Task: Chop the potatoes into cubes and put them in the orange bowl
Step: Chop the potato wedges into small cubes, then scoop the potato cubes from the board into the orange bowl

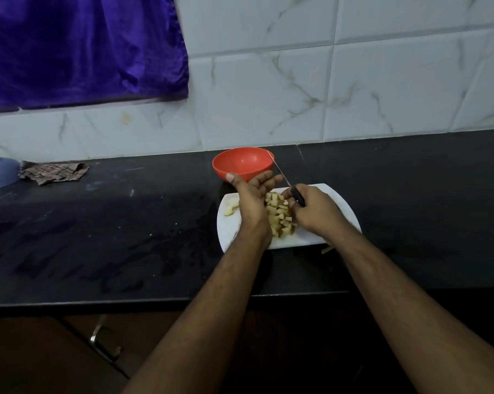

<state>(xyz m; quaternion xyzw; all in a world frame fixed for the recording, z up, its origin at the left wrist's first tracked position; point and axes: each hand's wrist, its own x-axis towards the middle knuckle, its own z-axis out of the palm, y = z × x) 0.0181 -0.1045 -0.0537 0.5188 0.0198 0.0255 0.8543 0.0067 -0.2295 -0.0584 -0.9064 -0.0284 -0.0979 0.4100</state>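
Right hand (311,207) gripping knife (289,184), flat open left hand (251,194) against potato cubes (279,216) on cutting board (336,206), orange bowl (243,163) at 12 o'clock.

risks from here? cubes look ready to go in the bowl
1. The right hand grips the knife while herding the cubes; its blade points past the left hand's fingers, so a slip could nick them.
2. The bowl sits off the board, so cubes may drop on the counter in transfer.
3. A stray piece behind the left hand could get missed.
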